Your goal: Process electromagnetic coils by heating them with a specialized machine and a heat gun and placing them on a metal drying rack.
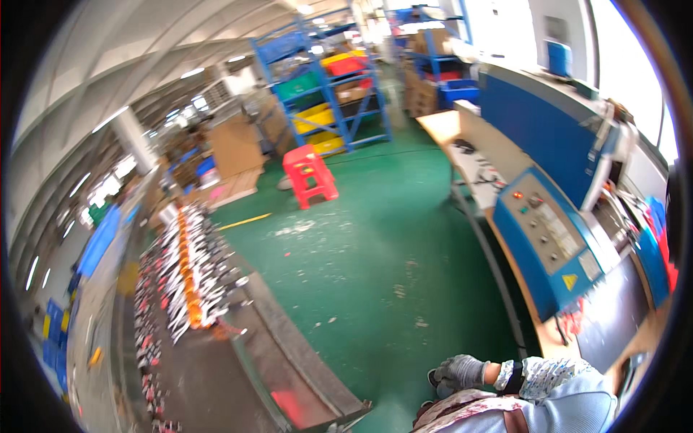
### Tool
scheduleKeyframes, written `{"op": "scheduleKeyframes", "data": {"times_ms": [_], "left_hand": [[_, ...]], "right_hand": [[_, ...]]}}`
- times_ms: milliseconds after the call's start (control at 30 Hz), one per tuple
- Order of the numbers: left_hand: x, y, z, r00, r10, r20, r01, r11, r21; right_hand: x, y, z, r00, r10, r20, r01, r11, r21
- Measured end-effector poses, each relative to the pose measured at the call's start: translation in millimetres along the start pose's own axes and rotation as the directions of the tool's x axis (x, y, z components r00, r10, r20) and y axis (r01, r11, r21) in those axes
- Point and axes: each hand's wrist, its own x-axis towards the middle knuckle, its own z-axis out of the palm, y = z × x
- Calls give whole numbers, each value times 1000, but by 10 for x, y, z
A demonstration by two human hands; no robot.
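Gloved hand (460,372) at lower edge, fingers curled loosely, pinching nothing visible; which hand, cannot tell; other hand out of view. Hand hangs over green floor (375,252), beside patterned sleeve (548,375), near blue machine (556,245). Control panel (545,231) tilted up, likely for easy reach. Parts rows (191,274) lined along long counter (289,346), well apart from hand. Red stool (310,175) stands mid-floor.

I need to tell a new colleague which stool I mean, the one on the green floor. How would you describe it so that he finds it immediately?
Start from the tall blue shelving rack loaded with green, yellow and red bins, at the far end of the green floor. Just in front of it, standing alone in the open, is a small plastic stool. It is bright red, with stepped legs, and nothing else stands on the floor beside it.
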Motion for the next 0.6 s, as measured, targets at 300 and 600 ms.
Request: {"op": "scheduleKeyframes", "data": {"times_ms": [300, 600], "left_hand": [[582, 506, 466, 908, -218, 358, 50, 904, 426], [877, 757, 1411, 841, -220, 495, -127, 809, 574]], "right_hand": [[-220, 69, 125, 936, 139, -323, -130, 990, 49], [-643, 348, -498, 890, 185, -417, -225, 973, -47]]}}
